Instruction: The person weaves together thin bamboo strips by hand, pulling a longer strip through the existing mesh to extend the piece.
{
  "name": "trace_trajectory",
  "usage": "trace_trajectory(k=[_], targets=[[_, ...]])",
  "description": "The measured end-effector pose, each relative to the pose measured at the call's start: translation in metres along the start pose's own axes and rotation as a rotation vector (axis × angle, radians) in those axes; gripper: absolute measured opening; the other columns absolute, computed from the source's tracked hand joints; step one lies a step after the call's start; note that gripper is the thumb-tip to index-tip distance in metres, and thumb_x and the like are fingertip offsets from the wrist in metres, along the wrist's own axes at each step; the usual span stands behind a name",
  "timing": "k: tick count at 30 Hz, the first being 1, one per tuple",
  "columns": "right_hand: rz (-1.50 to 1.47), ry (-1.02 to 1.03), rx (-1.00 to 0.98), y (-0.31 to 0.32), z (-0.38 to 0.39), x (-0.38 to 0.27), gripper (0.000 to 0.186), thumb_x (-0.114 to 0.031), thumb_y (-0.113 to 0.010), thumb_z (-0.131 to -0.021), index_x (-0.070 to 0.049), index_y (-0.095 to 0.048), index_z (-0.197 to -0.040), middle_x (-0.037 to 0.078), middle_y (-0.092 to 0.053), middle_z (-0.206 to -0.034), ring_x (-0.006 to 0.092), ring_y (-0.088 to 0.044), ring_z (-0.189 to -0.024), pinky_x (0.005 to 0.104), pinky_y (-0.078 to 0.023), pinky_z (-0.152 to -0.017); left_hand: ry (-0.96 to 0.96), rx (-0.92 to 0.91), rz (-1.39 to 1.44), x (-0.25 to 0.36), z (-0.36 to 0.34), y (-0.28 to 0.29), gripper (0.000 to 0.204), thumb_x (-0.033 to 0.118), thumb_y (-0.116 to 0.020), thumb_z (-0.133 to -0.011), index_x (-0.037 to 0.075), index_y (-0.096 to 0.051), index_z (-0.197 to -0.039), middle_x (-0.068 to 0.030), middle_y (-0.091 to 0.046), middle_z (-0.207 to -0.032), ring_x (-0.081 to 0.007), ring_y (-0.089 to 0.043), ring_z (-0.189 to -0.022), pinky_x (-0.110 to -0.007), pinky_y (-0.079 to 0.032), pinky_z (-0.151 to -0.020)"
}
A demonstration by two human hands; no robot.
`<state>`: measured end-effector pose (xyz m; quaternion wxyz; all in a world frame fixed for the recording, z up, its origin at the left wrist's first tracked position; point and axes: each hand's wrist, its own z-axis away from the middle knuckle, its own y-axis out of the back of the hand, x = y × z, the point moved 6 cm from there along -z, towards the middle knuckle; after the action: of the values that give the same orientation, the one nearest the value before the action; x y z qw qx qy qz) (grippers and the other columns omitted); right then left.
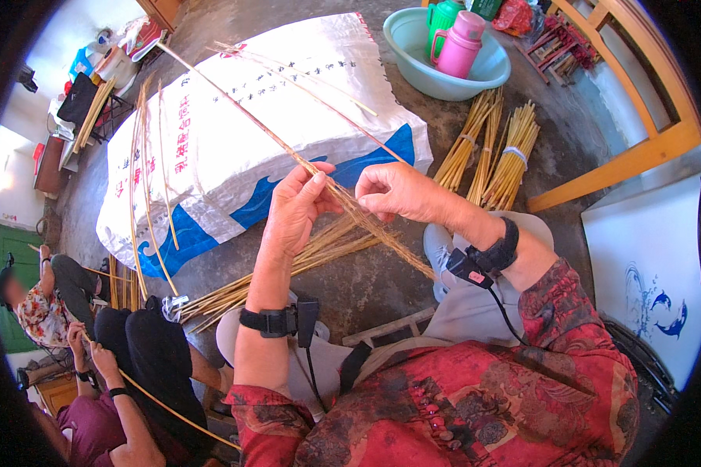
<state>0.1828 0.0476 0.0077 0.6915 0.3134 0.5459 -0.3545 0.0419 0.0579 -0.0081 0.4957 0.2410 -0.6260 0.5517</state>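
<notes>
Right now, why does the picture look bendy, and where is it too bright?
Head view: the fisheye lens bends the wooden frame near the right rim; head view: glare washes out part of the wall at far left; head view: the fingers near the middle look fairly sharp.

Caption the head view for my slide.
Left hand holding a long stalk, right hand close by, white printed sheet beyond.

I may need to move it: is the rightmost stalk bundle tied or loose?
Tied: a white band wraps across the rightmost stalk bundle near its middle.
</notes>
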Motion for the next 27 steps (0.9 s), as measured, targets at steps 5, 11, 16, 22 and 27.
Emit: trace_trajectory(k=[5,11,16,22,27], targets=[[-0.079,-0.109,-0.068,0.004,0.002,-0.003,0.009,-0.011,-0.055,-0.078,-0.003,-0.053,-0.081,0.0,-0.053,-0.069,0.0065,-0.05,-0.057,0.0197,-0.042,-0.049,0.007,-0.031,0.003,0.001,0.0,0.001,0.022,0.017,-0.048,-0.088,0.002,-0.051,-0.103,-0.0036,-0.057,-0.082,-0.0128,-0.057,-0.072,-0.029,-0.05,-0.064],[-0.049,-0.064,-0.075,0.008,0.003,-0.003,0.011,-0.012,-0.056,-0.078,-0.003,-0.054,-0.083,0.0,-0.052,-0.071,0.0061,-0.049,-0.059,0.0193,-0.043,-0.052,0.009,-0.028,0.036,0.001,-0.001,0.0,0.019,0.016,-0.051,-0.087,0.002,-0.053,-0.099,-0.0035,-0.058,-0.079,-0.0113,-0.056,-0.068,-0.028,-0.049,-0.063],[-0.079,-0.093,-0.097,0.006,0.005,-0.004,0.013,-0.013,-0.057,-0.079,-0.003,-0.054,-0.086,0.0,-0.052,-0.071,0.0062,-0.049,-0.06,0.019,-0.044,-0.054,-0.005,-0.047,0.023,0.002,0.001,0.002,0.022,0.018,-0.049,-0.087,0.001,-0.051,-0.101,-0.0042,-0.057,-0.081,-0.0137,-0.057,-0.071,-0.031,-0.05,-0.065],[-0.239,-0.17,-0.146,0.002,0.01,-0.002,0.019,-0.019,-0.057,-0.082,-0.003,-0.055,-0.092,0.0,-0.053,-0.069,0.0062,-0.051,-0.054,0.0191,-0.045,-0.051,-0.037,-0.046,0.087,0.006,-0.001,-0.001,0.021,0.016,-0.049,-0.087,0.001,-0.05,-0.102,-0.0041,-0.055,-0.079,-0.0137,-0.056,-0.068,-0.03,-0.05,-0.062],[-0.268,-0.217,-0.19,-0.007,0.013,0.002,0.021,-0.022,-0.056,-0.083,-0.003,-0.056,-0.091,-0.001,-0.053,-0.065,0.0068,-0.052,-0.052,0.0199,-0.046,-0.05,-0.054,-0.038,0.107,0.011,0.0,0.001,0.02,0.015,-0.049,-0.087,0.001,-0.049,-0.102,-0.0048,-0.055,-0.079,-0.0135,-0.056,-0.067,-0.029,-0.049,-0.061]])
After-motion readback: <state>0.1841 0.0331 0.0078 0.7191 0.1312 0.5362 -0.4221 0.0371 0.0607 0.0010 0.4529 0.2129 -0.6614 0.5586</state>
